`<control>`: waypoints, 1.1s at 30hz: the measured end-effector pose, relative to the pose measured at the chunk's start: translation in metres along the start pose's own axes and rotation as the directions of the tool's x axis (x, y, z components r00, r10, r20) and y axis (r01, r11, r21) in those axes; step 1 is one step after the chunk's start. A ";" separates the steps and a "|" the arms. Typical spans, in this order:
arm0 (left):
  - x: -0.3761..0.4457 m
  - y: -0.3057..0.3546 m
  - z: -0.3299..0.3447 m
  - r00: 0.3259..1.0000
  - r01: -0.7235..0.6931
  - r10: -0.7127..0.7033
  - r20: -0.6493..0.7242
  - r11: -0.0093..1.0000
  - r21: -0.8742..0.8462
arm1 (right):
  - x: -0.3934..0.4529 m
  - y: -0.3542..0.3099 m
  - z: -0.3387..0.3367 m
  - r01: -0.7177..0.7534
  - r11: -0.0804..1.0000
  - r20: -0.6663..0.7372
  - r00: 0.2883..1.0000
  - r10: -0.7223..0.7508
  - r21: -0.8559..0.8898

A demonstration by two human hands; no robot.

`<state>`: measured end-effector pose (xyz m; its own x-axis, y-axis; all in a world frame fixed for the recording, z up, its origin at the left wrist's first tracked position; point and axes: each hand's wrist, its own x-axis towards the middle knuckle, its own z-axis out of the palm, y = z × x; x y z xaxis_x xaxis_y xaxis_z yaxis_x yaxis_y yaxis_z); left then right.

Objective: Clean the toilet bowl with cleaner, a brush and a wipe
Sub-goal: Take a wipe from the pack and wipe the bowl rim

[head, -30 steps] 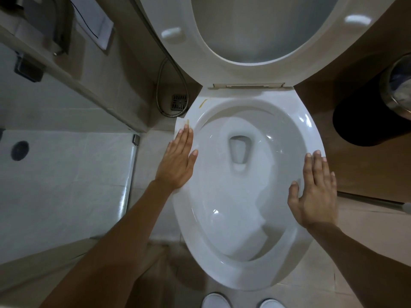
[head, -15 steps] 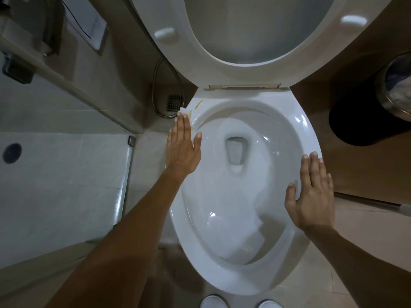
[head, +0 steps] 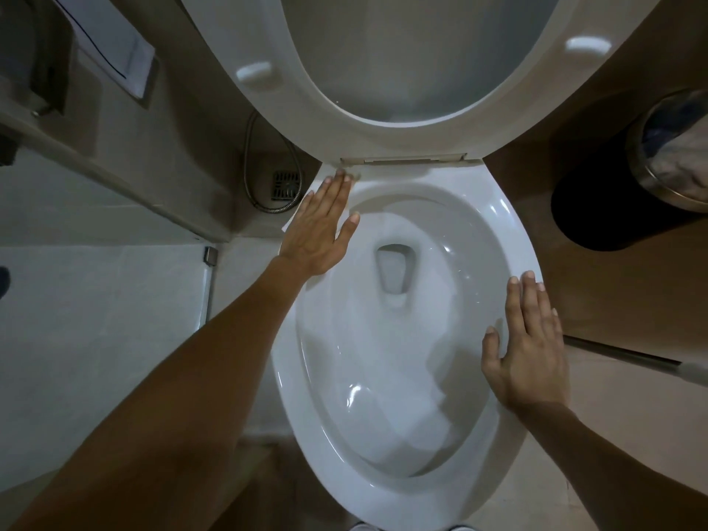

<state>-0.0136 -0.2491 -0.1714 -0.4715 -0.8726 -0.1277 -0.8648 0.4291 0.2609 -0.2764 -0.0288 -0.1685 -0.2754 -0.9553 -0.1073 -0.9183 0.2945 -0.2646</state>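
The bowl (head: pixel 402 377) is standing in the middle, its seat (head: pixel 383 120) raised. The left hand (head: pixel 318 228) is lying flat, fingers straight, on the rim's far left by the hinge. The right hand (head: pixel 530 346) is resting flat, fingers straight, on the right rim. A bin (head: pixel 674 147) is sitting far right.

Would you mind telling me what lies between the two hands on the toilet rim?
In the head view, only the open toilet bowl lies between the left hand and right hand.

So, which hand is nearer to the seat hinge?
Left. The left hand lies flat on the bowl rim, fingertips just below the hinge; the right hand rests on the opposite rim, farther forward.
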 end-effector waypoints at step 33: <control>0.010 0.010 0.001 0.992 -0.125 0.125 0.026 0.992 0.022 | 0.000 -0.001 -0.001 -0.005 1.000 -0.014 1.000 0.005 0.008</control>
<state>-0.0272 -0.2534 -0.1713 -0.5800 -0.8058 -0.1192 -0.8025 0.5401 0.2533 -0.2755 -0.0289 -0.1676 -0.2843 -0.9540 -0.0948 -0.9145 0.2996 -0.2720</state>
